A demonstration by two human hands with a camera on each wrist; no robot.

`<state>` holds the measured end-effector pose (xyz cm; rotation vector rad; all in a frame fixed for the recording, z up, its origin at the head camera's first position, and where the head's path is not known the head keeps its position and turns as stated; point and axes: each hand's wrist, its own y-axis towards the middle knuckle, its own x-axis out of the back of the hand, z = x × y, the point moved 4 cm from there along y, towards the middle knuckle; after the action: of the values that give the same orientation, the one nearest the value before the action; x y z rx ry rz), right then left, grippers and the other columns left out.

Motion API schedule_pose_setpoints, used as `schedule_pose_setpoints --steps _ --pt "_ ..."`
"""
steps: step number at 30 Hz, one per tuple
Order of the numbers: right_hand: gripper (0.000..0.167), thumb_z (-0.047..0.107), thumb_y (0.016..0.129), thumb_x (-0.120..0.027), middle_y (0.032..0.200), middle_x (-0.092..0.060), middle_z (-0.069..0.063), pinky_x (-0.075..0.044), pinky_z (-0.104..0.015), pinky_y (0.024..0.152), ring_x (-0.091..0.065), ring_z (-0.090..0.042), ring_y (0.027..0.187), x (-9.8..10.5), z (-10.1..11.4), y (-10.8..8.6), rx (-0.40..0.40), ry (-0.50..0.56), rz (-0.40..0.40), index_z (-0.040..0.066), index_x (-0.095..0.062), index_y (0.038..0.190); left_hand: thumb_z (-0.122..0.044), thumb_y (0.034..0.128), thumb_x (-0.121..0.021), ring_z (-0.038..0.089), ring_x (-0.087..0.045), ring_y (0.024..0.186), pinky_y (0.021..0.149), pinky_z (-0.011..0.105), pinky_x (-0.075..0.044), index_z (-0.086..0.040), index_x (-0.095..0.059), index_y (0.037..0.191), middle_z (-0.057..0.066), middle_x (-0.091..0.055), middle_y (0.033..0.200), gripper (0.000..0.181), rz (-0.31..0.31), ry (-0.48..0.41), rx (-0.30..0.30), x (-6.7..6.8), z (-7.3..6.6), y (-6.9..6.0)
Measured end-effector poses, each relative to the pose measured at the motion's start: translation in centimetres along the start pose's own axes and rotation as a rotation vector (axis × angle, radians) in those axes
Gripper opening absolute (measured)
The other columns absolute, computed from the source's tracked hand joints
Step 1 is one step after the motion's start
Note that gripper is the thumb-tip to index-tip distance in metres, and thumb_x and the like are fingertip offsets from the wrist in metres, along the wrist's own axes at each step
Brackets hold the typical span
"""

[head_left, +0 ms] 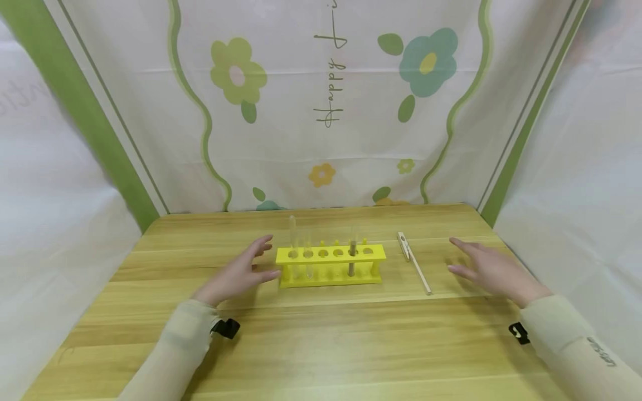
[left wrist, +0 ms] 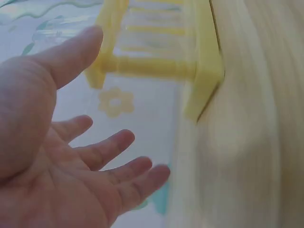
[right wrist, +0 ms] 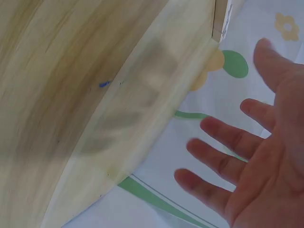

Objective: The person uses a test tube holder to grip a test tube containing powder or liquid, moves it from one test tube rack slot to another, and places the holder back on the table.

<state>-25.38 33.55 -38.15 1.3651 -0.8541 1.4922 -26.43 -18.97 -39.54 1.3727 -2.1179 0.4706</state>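
A yellow test tube rack (head_left: pixel 331 255) stands on the wooden table, holding two clear tubes at its left and a tube with dark contents (head_left: pixel 353 250) near its right end. Close to the rack's left end is my left hand (head_left: pixel 238 277), fingers spread and nothing held; the left wrist view shows the palm (left wrist: pixel 61 166) beside the rack's end (left wrist: pixel 152 66). A wooden test tube clamp (head_left: pixel 415 263) lies right of the rack. Further right, my right hand (head_left: pixel 494 273) hovers with fingers apart, also holding nothing; its palm (right wrist: pixel 266 175) shows in the right wrist view.
The wooden table (head_left: pixel 321 340) reaches back to a white curtain (head_left: pixel 321 139) printed with flowers and green lines. More white cloth hangs at the left and right sides. A small blue mark (right wrist: pixel 104 84) is on the tabletop in the right wrist view.
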Motion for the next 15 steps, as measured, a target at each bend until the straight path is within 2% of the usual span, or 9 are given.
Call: schedule_pose_setpoints --steps 4,7,9,12,15 --pt "0.064 0.041 0.099 -0.061 0.125 -0.060 -0.031 -0.048 -0.061 0.084 -0.061 -0.048 0.104 -0.4 0.4 0.6 -0.002 0.004 -0.007 -0.001 -0.045 0.145 -0.039 0.0897 -0.074 0.035 -0.039 0.137 0.104 0.053 -0.040 -0.026 -0.024 0.156 0.012 -0.036 0.153 0.084 -0.003 -0.155 0.019 -1.0 0.4 0.7" --pt "0.055 0.034 0.097 -0.064 0.110 -0.068 -0.021 -0.053 -0.052 0.074 -0.067 -0.030 0.083 -0.8 0.8 1.3 -0.005 0.010 -0.018 -0.001 -0.053 0.138 -0.034 0.0889 -0.076 0.033 -0.048 0.129 0.099 0.046 -0.046 -0.019 -0.032 0.153 0.013 -0.043 0.147 0.080 -0.019 -0.236 0.028 -1.9 0.8 1.3" --pt "0.051 0.030 0.097 -0.065 0.103 -0.070 -0.016 -0.054 -0.046 0.067 -0.064 -0.018 0.071 -1.1 1.2 1.7 -0.014 0.016 -0.013 -0.002 -0.056 0.135 -0.029 0.0896 -0.076 0.031 -0.053 0.123 0.095 0.042 -0.049 -0.015 -0.038 0.150 0.013 -0.050 0.140 0.072 -0.034 -0.267 0.040 -2.5 1.0 1.7" --pt "0.048 0.029 0.098 -0.064 0.095 -0.070 -0.008 -0.052 -0.042 0.065 -0.058 -0.010 0.065 -1.5 1.7 2.6 -0.038 0.021 0.006 -0.002 -0.057 0.134 -0.020 0.0911 -0.075 0.028 -0.059 0.115 0.088 0.036 -0.053 -0.012 -0.047 0.141 0.012 -0.058 0.130 0.058 -0.067 -0.302 0.057 -3.2 1.1 2.1" --pt "0.047 0.029 0.098 -0.062 0.089 -0.068 -0.003 -0.052 -0.042 0.067 -0.057 -0.011 0.067 -1.9 2.1 3.4 -0.067 0.031 0.034 -0.003 -0.057 0.133 -0.013 0.0926 -0.072 0.024 -0.062 0.109 0.085 0.033 -0.054 -0.009 -0.054 0.132 0.010 -0.063 0.124 0.044 -0.102 -0.309 0.058 -3.7 1.1 2.5"
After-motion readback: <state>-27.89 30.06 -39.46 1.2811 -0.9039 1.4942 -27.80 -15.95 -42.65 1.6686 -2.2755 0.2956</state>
